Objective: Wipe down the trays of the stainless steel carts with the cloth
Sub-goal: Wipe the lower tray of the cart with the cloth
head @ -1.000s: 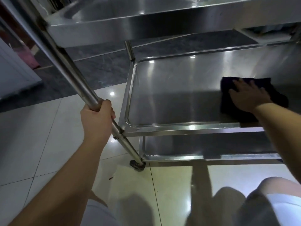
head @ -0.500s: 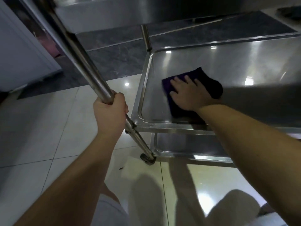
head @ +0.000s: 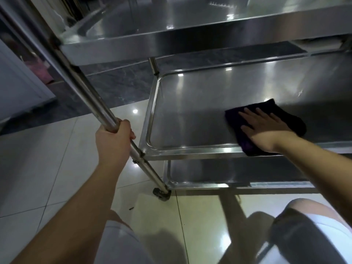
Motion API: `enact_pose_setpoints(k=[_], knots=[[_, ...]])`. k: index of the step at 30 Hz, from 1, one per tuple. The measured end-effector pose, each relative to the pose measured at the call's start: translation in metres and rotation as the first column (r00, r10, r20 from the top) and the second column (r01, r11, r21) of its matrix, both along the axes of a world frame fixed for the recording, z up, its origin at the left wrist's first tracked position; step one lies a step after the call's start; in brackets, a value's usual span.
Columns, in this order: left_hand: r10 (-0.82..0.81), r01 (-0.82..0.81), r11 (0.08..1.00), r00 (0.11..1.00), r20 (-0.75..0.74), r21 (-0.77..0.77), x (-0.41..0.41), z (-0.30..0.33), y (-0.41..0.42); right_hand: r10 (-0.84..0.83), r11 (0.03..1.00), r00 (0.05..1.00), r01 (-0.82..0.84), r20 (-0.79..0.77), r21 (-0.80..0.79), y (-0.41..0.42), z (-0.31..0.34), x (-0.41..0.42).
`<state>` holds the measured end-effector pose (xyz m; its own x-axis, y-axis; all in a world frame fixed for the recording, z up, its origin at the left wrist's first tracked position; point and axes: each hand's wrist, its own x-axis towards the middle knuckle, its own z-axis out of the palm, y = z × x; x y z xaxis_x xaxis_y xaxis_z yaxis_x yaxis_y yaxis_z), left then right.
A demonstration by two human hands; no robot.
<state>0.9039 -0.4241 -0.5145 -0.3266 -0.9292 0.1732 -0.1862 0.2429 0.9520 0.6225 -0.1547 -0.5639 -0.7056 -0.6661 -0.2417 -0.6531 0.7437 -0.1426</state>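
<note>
Below, one cloth (head: 282,119) under right hand (head: 266,128), left hand (head: 112,143) gripping post (head: 83,88), seemingly three trays (head: 190,115)

Your left hand (head: 114,141) sits left of centre in the frame, fingers and thumb curled tight into a fist-like grip, knuckles toward you, back of the hand facing the camera. Your left forearm runs bare from the lower left corner up to that wrist, nearly straight. Your right hand (head: 264,128) lies at the right of the frame, palm down and flat, fingers (head: 247,116) straight and slightly spread, pointing toward the upper left. Its wrist bends a little, and the bare right forearm comes in from the right edge, angling up and leftward. Your knees show along the bottom edge.
</note>
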Motion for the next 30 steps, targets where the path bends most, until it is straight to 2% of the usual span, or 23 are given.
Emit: enact_pose_setpoints(k=[2, 5, 8, 10, 12, 15, 16, 17, 18, 21, 23, 26, 30], knots=[[0.020, -0.020, 1.000, 1.000, 0.022, 0.017, 0.000, 0.001, 0.002, -0.092, 0.996, 0.996, 0.092, -0.018, 0.008, 0.031, 0.000, -0.016], [0.036, -0.041, 0.997, 0.996, 0.077, 0.062, 0.003, 0.005, 0.008, -0.137, 0.990, 0.990, 0.137, -0.013, 0.013, 0.049, 0.002, -0.026], [0.023, -0.029, 0.999, 0.963, 0.269, 0.018, 0.013, 0.005, 0.022, -0.134, 0.991, 0.991, 0.134, -0.019, 0.019, 0.046, 0.002, -0.024], [-0.039, 0.033, 0.999, 0.888, 0.458, 0.022, 0.024, -0.002, 0.034, -0.133, 0.991, 0.991, 0.133, -0.021, 0.015, 0.046, 0.002, -0.024], [-0.161, 0.106, 0.987, 0.753, 0.638, 0.124, 0.037, -0.014, 0.043, -0.130, 0.991, 0.991, 0.130, -0.026, 0.017, 0.047, 0.001, -0.024], [-0.325, 0.250, 0.936, 0.344, 0.881, 0.247, 0.050, -0.022, 0.059, -0.131, 0.991, 0.991, 0.131, -0.021, 0.013, 0.047, 0.001, -0.024], [-0.330, 0.294, 0.922, 0.263, 0.907, 0.251, 0.049, -0.020, 0.067, -0.128, 0.992, 0.992, 0.128, -0.020, 0.009, 0.047, 0.000, -0.023], [-0.329, 0.338, 0.910, 0.239, 0.914, 0.240, 0.045, -0.015, 0.075, -0.127, 0.992, 0.992, 0.127, -0.017, 0.003, 0.047, 0.000, -0.022], [-0.332, 0.388, 0.896, 0.266, 0.905, 0.215, 0.037, -0.008, 0.084, -0.128, 0.992, 0.992, 0.128, -0.014, -0.004, 0.047, -0.001, -0.021], [-0.371, 0.515, 0.851, 0.453, 0.810, 0.102, -0.005, 0.012, 0.112, -0.126, 0.992, 0.992, 0.126, -0.013, -0.018, 0.048, -0.002, -0.019], [-0.409, 0.622, 0.783, 0.529, 0.744, -0.013, -0.043, 0.011, 0.127, -0.127, 0.992, 0.992, 0.127, -0.011, -0.022, 0.048, -0.002, -0.018], [-0.389, 0.716, 0.680, 0.535, 0.750, -0.158, -0.099, -0.004, 0.146, -0.135, 0.991, 0.991, 0.135, -0.008, -0.022, 0.049, -0.001, -0.018], [-0.352, 0.740, 0.650, 0.492, 0.796, -0.170, -0.154, -0.028, 0.167, -0.129, 0.991, 0.992, 0.129, -0.008, -0.028, 0.049, -0.001, -0.017]])
